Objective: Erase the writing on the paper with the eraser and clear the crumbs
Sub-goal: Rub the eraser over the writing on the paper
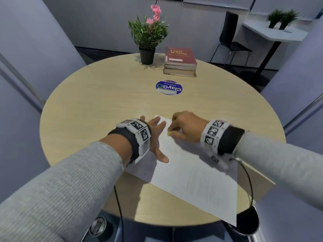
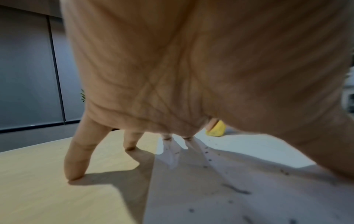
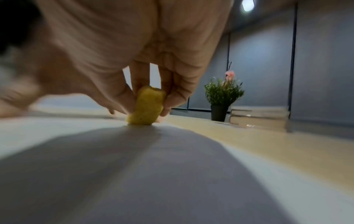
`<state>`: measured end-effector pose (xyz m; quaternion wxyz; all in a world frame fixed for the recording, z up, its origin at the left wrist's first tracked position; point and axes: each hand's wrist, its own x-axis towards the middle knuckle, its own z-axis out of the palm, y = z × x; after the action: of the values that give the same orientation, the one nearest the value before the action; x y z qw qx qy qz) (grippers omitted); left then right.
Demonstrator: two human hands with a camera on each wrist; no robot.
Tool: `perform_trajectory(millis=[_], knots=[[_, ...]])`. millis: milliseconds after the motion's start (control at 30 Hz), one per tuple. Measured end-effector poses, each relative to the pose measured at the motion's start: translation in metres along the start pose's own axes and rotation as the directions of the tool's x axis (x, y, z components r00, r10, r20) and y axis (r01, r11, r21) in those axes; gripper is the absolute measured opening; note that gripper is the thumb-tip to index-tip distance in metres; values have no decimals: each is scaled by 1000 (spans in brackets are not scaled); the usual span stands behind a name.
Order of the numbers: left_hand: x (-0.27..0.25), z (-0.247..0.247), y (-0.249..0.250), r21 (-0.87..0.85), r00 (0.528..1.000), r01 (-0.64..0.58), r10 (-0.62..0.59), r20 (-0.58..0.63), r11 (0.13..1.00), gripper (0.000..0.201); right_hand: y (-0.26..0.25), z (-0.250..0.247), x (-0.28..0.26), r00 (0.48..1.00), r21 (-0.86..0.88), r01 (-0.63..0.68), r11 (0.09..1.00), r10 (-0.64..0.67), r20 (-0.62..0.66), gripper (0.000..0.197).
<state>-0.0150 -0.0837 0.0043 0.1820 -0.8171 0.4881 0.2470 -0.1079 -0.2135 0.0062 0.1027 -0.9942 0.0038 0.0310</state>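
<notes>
A black pot (image 1: 147, 56) is sitting at the far side of the round counter (image 1: 97, 95), and a green plant (image 1: 148, 31) with pink flowers is growing in it. Just beside the pot, a pile of books (image 1: 180, 62) is lying flat, with a red one on top. A blue round sticker (image 1: 169, 87) is showing in the middle of the counter. A dark cup (image 1: 248, 222) is standing below the near edge of the counter; what is in it cannot be told.

The paper (image 1: 192, 179) is lying flat on the near part of the counter, with one corner hanging over the edge. Small dark crumbs (image 2: 207, 159) are lying on it.

The left hand (image 1: 155, 137) is pressing down with its fingers spread wide and straight. Some fingertips are touching the paper's left edge and some are touching the bare counter. It is holding nothing.

The right hand (image 1: 187, 126) is pinching a small yellow eraser (image 3: 146, 106) between thumb and fingers. The eraser is standing on end, and its bottom is touching the far part of the paper, near the left hand's fingertips.
</notes>
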Motion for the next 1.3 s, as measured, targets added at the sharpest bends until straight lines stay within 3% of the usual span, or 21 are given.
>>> perform_trajectory(millis=[67, 167, 200, 333, 367, 500, 667, 833, 1000, 1067, 1167, 1233, 1300], knots=[[-3, -2, 2, -4, 1000, 2, -2, 3, 1000, 124, 5, 3, -1, 1000, -4, -24, 1000, 24, -14, 20], [1, 0, 0, 4, 1000, 13, -13, -4, 1000, 129, -18, 15, -20, 983, 56, 170, 984, -173, 60, 19], [1, 0, 0, 5, 1000, 18, -18, -3, 1000, 128, -17, 14, -23, 979, 78, 178, 981, -185, 88, 19], [-5, -3, 2, -7, 1000, 25, -25, 6, 1000, 128, 14, 0, -8, 1000, 12, -26, 1000, 26, -13, 20], [-5, -3, 2, -8, 1000, 25, -25, 12, 1000, 127, 14, 2, -9, 1000, 5, -16, 1000, 16, -22, 20], [-12, -5, 6, 7, 1000, 19, -19, 0, 1000, 124, -17, 17, -28, 975, 79, 191, 978, -198, 97, 20], [-13, -6, 5, -7, 999, 22, -21, 27, 1000, 123, 11, 2, -7, 999, -9, 7, 1000, -7, -31, 19], [-11, -6, 6, 27, 1000, 8, -9, 11, 1000, 122, -18, 14, -26, 978, 48, 184, 982, -188, 91, 18], [2, 1, -2, -40, 1000, 20, -20, 2, 999, 128, 27, 1, -1, 997, -28, -65, 998, 63, -42, 21], [6, 2, -4, -41, 1000, 21, -21, -4, 999, 131, 19, 6, -6, 999, -21, 4, 1000, -5, -42, 20], [10, 2, -4, -20, 1000, -4, 3, -22, 1000, 132, -7, 16, -28, 986, 70, 151, 986, -156, 60, 23], [16, 3, -6, -15, 1000, -3, 2, -21, 1000, 136, 0, 14, -26, 990, 92, 129, 987, -133, 45, 23], [22, 4, -8, -9, 1000, -5, 5, -16, 1000, 139, 23, 7, -13, 1000, 45, -6, 999, 8, -26, 22]])
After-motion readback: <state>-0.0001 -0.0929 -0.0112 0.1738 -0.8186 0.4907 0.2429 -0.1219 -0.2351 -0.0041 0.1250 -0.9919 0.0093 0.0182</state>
